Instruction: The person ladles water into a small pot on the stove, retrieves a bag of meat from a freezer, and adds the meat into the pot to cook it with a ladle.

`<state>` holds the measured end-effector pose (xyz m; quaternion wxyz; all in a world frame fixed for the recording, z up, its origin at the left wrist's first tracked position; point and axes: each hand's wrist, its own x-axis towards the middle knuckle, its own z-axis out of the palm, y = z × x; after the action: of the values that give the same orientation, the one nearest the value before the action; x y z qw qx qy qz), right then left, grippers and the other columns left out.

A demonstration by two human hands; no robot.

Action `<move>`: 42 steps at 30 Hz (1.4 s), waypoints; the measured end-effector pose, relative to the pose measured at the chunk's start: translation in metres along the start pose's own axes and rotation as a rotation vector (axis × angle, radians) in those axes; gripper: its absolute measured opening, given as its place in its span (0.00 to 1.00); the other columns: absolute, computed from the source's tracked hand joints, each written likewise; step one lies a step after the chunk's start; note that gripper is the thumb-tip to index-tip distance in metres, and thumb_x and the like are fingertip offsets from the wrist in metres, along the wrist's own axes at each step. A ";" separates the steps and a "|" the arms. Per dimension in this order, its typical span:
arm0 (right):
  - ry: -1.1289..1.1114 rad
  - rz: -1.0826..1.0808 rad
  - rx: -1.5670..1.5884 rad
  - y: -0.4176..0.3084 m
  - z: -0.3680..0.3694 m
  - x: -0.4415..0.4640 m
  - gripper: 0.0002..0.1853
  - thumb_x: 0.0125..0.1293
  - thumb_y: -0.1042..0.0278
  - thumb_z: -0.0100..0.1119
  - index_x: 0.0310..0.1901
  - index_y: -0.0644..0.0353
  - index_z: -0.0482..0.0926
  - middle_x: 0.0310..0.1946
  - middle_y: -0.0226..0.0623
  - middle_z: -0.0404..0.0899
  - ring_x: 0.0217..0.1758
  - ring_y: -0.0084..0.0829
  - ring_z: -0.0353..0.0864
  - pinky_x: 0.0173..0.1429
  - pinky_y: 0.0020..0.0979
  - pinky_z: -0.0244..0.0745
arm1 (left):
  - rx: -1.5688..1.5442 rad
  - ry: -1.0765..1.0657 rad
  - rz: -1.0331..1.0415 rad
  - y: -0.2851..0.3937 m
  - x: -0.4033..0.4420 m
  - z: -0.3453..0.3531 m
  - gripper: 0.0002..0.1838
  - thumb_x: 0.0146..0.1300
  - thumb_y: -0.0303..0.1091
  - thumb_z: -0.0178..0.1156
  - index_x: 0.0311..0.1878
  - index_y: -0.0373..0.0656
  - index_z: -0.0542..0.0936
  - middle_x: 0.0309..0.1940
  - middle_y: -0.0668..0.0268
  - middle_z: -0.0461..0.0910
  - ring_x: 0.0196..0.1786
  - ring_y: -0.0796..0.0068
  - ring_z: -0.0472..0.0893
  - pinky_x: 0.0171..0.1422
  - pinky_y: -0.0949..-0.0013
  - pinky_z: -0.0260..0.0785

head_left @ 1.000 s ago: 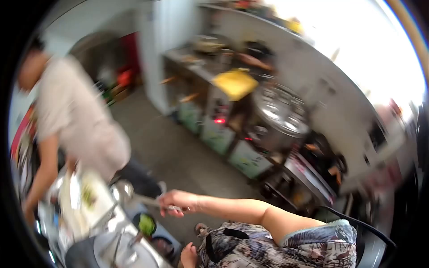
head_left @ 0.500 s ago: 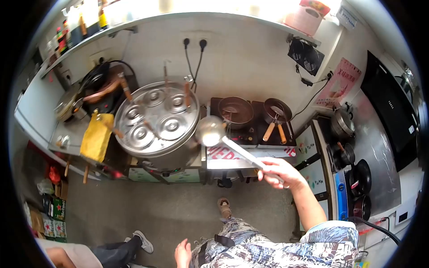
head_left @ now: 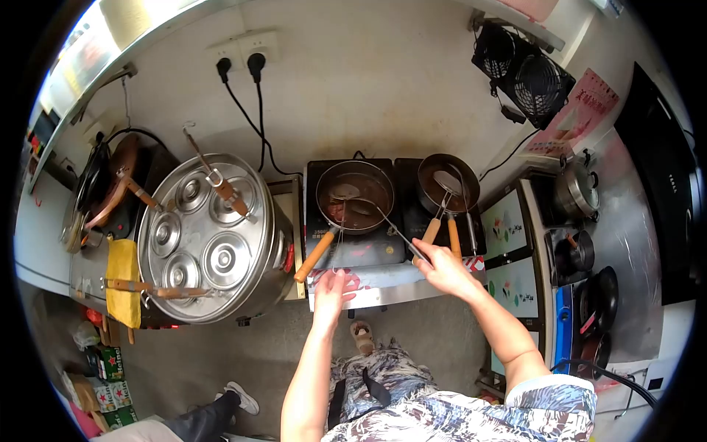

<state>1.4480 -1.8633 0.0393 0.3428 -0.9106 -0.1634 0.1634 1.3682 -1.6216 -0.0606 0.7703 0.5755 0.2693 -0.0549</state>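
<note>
My right hand (head_left: 445, 269) grips the metal handle of a ladle (head_left: 361, 208), whose bowl is in the left pan (head_left: 383, 177). Dark brown liquid with reddish pieces fills that pan, and a wire-handled utensil (head_left: 343, 193) leans in it. My left hand (head_left: 333, 293) is below the pan, right of its wooden handle (head_left: 315, 256), near the lower end of the wire, fingers apart. Contact with the wire is unclear. Close by on the right, a second pan (head_left: 430, 163) holds another utensil (head_left: 448, 181) and dark liquid.
Both pans sit on black cooktops (head_left: 381, 250). On the left stands a large steel pot (head_left: 269, 272) with round lids and wooden-handled tools, beside a yellow cloth (head_left: 124, 258). More pots (head_left: 577, 193) stand right. Another person's shoe (head_left: 243, 398) shows at bottom left.
The view has turned from the counter and co-worker to the cooktops and moved closer. The ladle has gone down into the left pan. My left hand has come forward beside that pan's handle.
</note>
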 end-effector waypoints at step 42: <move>-0.511 0.301 0.730 0.045 -0.048 0.076 0.30 0.67 0.74 0.47 0.70 0.68 0.59 0.31 0.37 0.81 0.18 0.14 0.66 0.17 0.19 0.62 | -0.152 0.094 0.017 0.083 0.064 -0.031 0.16 0.72 0.31 0.52 0.58 0.32 0.72 0.35 0.61 0.80 0.32 0.76 0.81 0.38 0.74 0.79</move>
<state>1.5441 -1.8910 0.0290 0.5621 -0.6744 -0.0407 0.4770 1.4445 -1.5515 -0.0259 0.7988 0.5194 0.3036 -0.0009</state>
